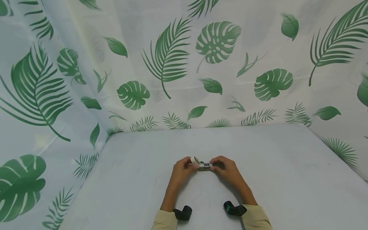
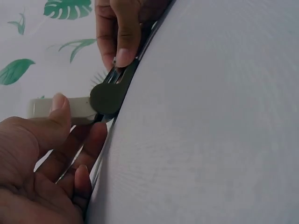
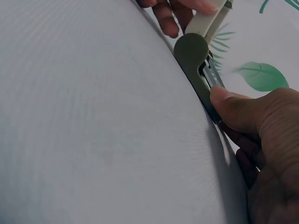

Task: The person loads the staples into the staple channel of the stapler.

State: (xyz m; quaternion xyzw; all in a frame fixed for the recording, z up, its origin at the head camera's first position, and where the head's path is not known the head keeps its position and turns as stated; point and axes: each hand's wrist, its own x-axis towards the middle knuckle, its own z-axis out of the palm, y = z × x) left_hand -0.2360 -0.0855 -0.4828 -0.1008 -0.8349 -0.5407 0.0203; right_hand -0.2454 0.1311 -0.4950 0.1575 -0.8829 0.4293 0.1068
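A small stapler [image 1: 204,169] is folded open just above or on the white table, between both hands. Its cream top cover [image 2: 83,108] swings up and back from the dark green base [image 3: 189,52], and a metal staple channel [image 3: 213,77] lies exposed. My left hand [image 1: 181,172] holds the raised cover, with the thumb along its side. At the opposite end, my right hand [image 1: 229,170] pinches the front of the base and channel between thumb and fingers. The fingertips hide that front end, so whether staples lie inside cannot be seen.
The white table [image 1: 138,179] reaches back to a hanging sheet printed with green leaves [image 1: 165,54], which also runs along the left and right sides. A black wrist camera [image 1: 184,213] sits by the left sleeve, another [image 1: 234,209] by the right.
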